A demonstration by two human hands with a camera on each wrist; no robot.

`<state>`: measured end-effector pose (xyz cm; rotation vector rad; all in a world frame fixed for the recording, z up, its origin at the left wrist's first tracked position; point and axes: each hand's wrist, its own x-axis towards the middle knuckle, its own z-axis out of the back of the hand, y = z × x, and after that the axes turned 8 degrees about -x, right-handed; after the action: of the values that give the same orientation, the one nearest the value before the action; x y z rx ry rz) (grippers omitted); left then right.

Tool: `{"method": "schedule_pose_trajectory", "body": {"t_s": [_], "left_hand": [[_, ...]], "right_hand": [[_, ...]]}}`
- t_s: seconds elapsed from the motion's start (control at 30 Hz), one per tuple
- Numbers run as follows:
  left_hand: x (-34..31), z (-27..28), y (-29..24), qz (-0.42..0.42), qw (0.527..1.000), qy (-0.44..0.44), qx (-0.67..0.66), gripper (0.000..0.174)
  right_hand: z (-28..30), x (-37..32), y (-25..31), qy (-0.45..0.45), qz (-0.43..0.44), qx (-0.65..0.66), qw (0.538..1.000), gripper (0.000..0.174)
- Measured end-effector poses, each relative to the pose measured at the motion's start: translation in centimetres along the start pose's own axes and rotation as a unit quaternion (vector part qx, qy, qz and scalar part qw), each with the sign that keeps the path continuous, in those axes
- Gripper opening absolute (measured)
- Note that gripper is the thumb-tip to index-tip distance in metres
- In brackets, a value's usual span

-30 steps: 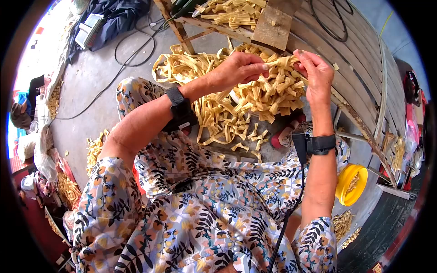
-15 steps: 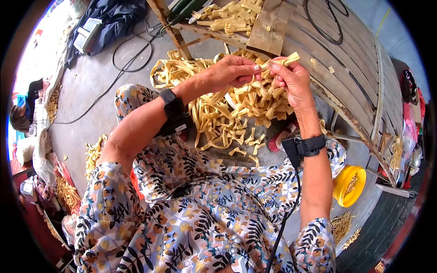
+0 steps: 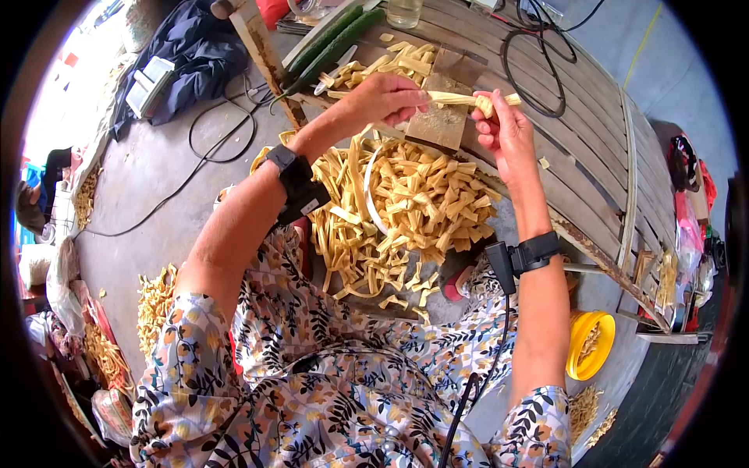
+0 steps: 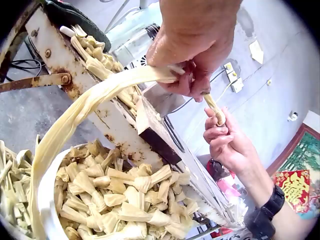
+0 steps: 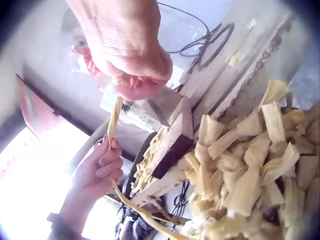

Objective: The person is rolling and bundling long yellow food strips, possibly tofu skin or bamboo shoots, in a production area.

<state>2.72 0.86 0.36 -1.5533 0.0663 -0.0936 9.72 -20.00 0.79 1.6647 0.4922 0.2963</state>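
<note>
Pale yellow strip [image 3: 451, 98] held between two hands above the edge of a slatted wooden worktop [image 3: 581, 144]. One part of the strip is pinched between the thumb and fingers of the left hand [image 3: 388, 101]; the other end, where a knot [image 3: 485, 106] is seen, is pinched by the thumb and fingers of the right hand [image 3: 505, 142]. The short span between the hands is drawn nearly straight. In the left wrist view, a long free length of the same strip is seen to hang from the left hand in a curve, passing in front of the white rim [image 4: 48, 187] of a container.

Below the hands, a heap of knotted pieces [image 3: 445, 207] is contained within this rim. Loose strips [image 3: 331, 222] are gathered beside it, on the left. On the worktop, a wooden block [image 3: 441, 118] is placed at the near edge, with short yellow pieces [image 3: 406, 64] and two dark green cucumbers [image 3: 331, 47] lying to its left. A black cable [image 3: 509, 70] is coiled farther right. On the floor [image 3: 156, 218], a yellow bucket [image 3: 601, 360] holding small pieces is positioned by the right forearm. A dark strapped device is worn on each wrist.
</note>
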Motion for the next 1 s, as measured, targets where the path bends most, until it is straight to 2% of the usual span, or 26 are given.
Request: {"method": "schedule_pose_trajectory", "body": {"t_s": [0.13,0.23,0.37,0.47,0.57,0.7,0.83,0.87,1.0], "left_hand": [[0.0,-0.2,1.3,0.004,0.999,0.032,0.011,0.028],[-0.2,-0.7,1.5,0.024,0.999,0.018,-0.028,0.027],[-0.7,-0.8,1.5,0.035,0.999,-0.004,-0.040,0.027],[-0.6,0.1,1.7,0.033,0.998,0.004,-0.057,0.028],[0.4,0.7,0.7,-0.007,1.000,-0.015,0.002,0.028],[2.7,1.3,0.8,-0.061,0.995,-0.028,0.075,0.027],[5.1,1.2,1.6,-0.108,0.984,-0.089,0.107,0.025],[5.6,1.2,1.8,-0.113,0.982,-0.107,0.103,0.021],[6.1,1.1,1.9,-0.090,0.986,-0.097,0.105,0.024]], "right_hand": [[0.7,0.0,-0.7,-0.115,0.056,-0.181,0.975,0.033],[1.1,0.3,-1.0,-0.176,0.116,-0.230,0.950,0.033],[0.8,0.0,-0.6,-0.158,0.112,-0.247,0.949,0.033],[0.8,0.0,-0.2,-0.072,0.016,-0.157,0.985,0.031],[0.0,1.0,0.0,-0.064,0.002,-0.083,0.995,0.026],[0.3,3.5,-1.4,-0.125,0.015,0.022,0.992,0.018],[0.7,5.1,-1.7,-0.150,0.028,0.062,0.986,0.017],[0.8,5.4,-1.8,-0.156,0.026,0.062,0.985,0.016],[1.1,5.6,-2.0,-0.173,0.026,0.063,0.983,0.016]]}}
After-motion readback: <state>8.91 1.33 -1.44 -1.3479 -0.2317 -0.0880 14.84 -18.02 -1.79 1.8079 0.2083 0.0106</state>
